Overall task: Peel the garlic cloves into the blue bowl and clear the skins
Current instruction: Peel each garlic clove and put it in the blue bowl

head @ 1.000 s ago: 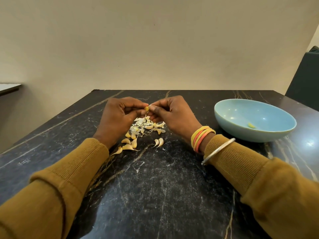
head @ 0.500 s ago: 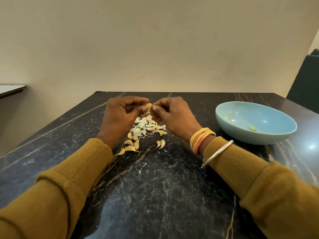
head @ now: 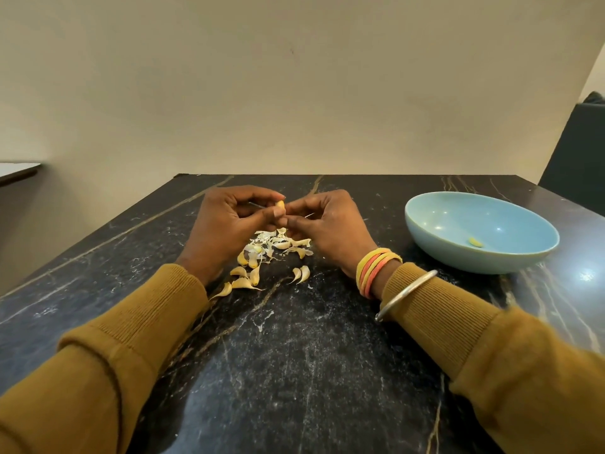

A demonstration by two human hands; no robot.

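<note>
Left of bowl (head: 481,260), above tabletop (head: 294,355), we pinch clove (head: 280,204) with both hands: left hand (head: 229,221) grips it, right hand (head: 327,224) picks at it. Peeling step, early: one peeled clove (head: 475,242) in bowl, pile (head: 268,250) of cloves and skins left of bowl, under hands. Next, we judge: strip skin, carry clove right to bowl.

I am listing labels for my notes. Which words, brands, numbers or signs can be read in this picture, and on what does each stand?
There are none. The blue bowl, the garlic clove, the bangles, the marble table and the wall bear no writing; the pale lines on the table are veins of the stone.
</note>
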